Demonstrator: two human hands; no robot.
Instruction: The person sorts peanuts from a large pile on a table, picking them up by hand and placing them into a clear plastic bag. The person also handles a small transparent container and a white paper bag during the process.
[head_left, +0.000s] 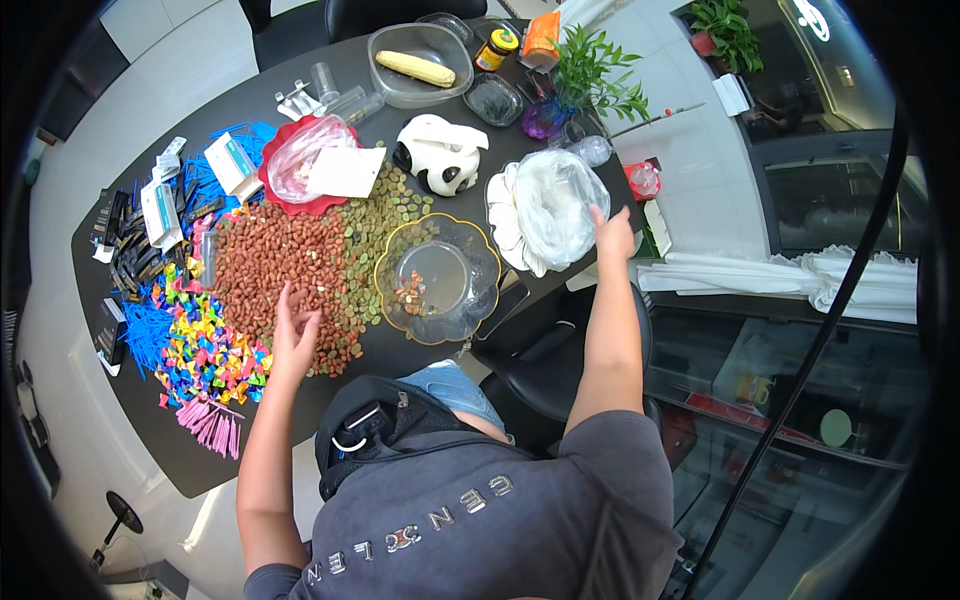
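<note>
My left hand (296, 334) is over the near edge of a wide spread of red-skinned peanuts (277, 262), fingers apart and nothing in it. Green beans (365, 255) lie along the right side of the peanuts. To the right stands a clear scalloped bowl (493, 259) with a gold rim and a few peanuts inside. My right hand (615, 234) is at the near right edge of a clear plastic bag (564, 206) that lines a container; whether the fingers grip the bag cannot be told. A white petal-shaped dish (504, 217) sits just left of the bag.
Wrapped candies (210, 345), blue sticks (150, 334), pink sticks (210, 427) and small boxes (160, 215) cover the left. Farther back are a red scalloped dish (330, 204), a panda-shaped container (442, 154), a tub (420, 94) holding corn and a plant (596, 71). A black chair (540, 360) adjoins the table.
</note>
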